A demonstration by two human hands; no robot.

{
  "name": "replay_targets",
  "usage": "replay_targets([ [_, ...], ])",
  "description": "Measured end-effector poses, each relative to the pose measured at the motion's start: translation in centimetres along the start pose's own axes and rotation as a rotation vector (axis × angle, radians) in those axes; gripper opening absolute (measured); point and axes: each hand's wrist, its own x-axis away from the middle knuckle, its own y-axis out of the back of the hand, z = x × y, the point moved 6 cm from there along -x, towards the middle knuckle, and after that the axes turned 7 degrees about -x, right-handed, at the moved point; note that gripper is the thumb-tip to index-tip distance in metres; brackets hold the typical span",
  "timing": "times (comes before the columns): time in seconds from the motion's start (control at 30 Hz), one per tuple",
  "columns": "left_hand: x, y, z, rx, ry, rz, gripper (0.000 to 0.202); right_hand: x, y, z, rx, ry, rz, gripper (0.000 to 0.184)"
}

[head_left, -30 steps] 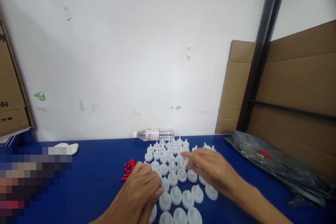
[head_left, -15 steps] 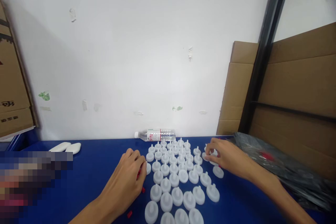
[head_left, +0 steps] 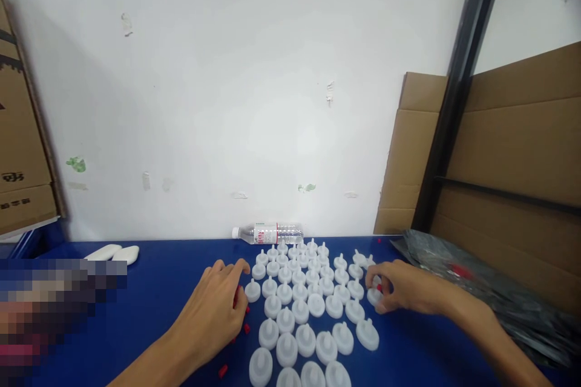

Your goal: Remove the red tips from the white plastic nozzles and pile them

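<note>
Rows of white translucent nozzle caps [head_left: 306,340], most with their spouts up, stand on a blue table. At their left edge is my left hand [head_left: 211,308], its index finger and thumb apart over small red caps [head_left: 235,297] that it partly hides. More loose red pieces, such as a red cap [head_left: 223,370], lie beside and below it. On the right side, my right hand [head_left: 403,287] has thumb and fingers closed around a white nozzle cap [head_left: 374,297]. A bit of red shows between those fingers.
A clear plastic bottle [head_left: 272,233] lies by the white wall. Two white oval objects [head_left: 126,255] are at the left. Grey plastic bags [head_left: 458,278] lie at the right, in front of cardboard [head_left: 512,139] and a black metal post [head_left: 447,97]. A blurred patch covers the lower left.
My right hand has moved slightly right and down, onto a white nozzle cap at the edge; caps it covered now show. My left index finger has lifted away from the thumb.
</note>
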Motion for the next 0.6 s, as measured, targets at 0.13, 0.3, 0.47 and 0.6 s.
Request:
replay_targets([
  [0.13, -0.2, 0.3, 0.2, 0.007, 0.015, 0.0, 0.026, -0.1, -0.4, 0.1, 0.027, 0.026, -0.014, 0.022],
  [0.3, -0.3, 2.1, -0.8, 0.088, -0.019, -0.09, 0.026, 0.3, 1.6, 0.8, -0.045, 0.11, -0.185, 0.02],
  [0.47, 0.6, 3.3, -3.7, 0.175, -0.178, -0.175, 0.024, 1.0, 2.3, 5.4, -0.067, 0.343, -0.35, 0.031],
  [0.6, 1.5, 2.8, -5.7, 0.138, -0.31, -0.206, 0.017, 2.3, 0.0, 10.2, 0.071, 0.617, -0.424, 0.03],
])
